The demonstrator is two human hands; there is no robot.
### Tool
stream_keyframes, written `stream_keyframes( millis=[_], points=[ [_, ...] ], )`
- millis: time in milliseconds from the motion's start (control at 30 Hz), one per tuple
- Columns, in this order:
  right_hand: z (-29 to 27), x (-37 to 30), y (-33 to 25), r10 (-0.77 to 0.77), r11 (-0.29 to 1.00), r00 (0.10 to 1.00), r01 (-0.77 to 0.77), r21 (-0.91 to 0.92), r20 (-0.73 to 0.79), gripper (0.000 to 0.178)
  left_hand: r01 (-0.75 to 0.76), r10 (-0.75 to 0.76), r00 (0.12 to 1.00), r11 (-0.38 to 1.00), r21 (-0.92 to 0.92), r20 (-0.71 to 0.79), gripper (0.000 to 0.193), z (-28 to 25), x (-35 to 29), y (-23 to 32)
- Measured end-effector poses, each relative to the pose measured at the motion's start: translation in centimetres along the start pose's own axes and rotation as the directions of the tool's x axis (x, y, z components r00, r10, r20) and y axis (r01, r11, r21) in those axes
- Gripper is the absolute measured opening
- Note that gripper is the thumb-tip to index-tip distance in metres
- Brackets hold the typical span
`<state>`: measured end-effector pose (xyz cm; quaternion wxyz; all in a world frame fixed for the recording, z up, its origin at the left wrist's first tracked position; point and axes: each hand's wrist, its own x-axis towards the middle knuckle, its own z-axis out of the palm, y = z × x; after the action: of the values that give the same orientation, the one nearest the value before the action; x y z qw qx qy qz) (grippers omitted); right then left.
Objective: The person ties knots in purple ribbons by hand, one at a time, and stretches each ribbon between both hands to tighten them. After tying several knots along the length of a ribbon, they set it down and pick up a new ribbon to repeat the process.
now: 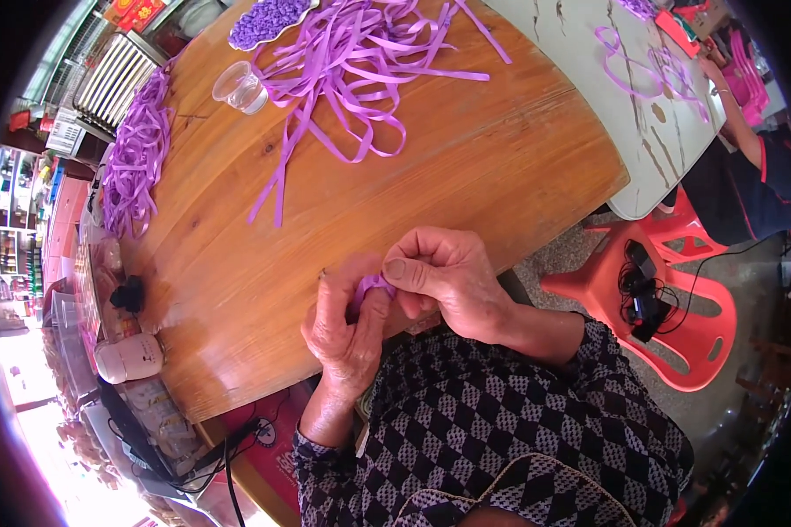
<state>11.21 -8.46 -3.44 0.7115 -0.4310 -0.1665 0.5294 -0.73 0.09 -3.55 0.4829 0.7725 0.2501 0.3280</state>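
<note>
Both hands meet above the near edge of a wooden table [466, 149]. Between the thumb and fingers of my left hand [343, 329] is a small loop of purple ribbon [372, 285]. My right hand [453, 285] pinches at the same ribbon's right side, thumb against forefinger; its exact grip is partly hidden. Farther off lies a loose heap of long purple ribbons [360, 70], some ends trailing toward me. Beside the heap stands a small clear plastic cup [240, 88]. A white dish [277, 41] at the far edge holds many small purple pieces.
Another bundle of purple ribbons [136, 149] hangs along the table's left edge. A white container [129, 358] sits near left. At right are a red plastic chair [668, 307] with black cables and a marble-patterned table [615, 97], where another person's arm [734, 110] reaches in.
</note>
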Motion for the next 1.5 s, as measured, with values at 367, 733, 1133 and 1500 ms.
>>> stream_keyframes(
  millis=[367, 733, 1133, 1500],
  points=[
    [-0.3, -0.7, 0.3, 0.007, 1.000, 0.994, -0.004, -0.029, 0.111, 0.015, 0.184, -0.191, 0.979, 0.979, -0.084, -0.074, 0.006, 0.1, 0.5, 0.8],
    [-1.7, -0.3, 0.4, -0.641, 0.434, 0.744, 0.556, -0.709, 0.192, 0.010, 0.637, -0.504, 0.766, 0.513, -0.576, 0.399, 0.012, -0.6, 2.2, 1.0],
    [-2.1, 0.0, 0.8, -0.663, 0.440, 0.718, 0.605, -0.664, 0.215, 0.010, 0.593, -0.537, 0.793, 0.568, -0.571, 0.290, 0.008, 0.6, 1.7, 1.5],
    [-1.8, -0.9, 0.0, -0.460, 0.718, 0.883, 0.430, -0.548, 0.092, 0.013, 0.624, -0.512, 0.759, 0.395, -0.674, 0.402, 0.013, 0.4, 1.4, 0.4]
  ],
)
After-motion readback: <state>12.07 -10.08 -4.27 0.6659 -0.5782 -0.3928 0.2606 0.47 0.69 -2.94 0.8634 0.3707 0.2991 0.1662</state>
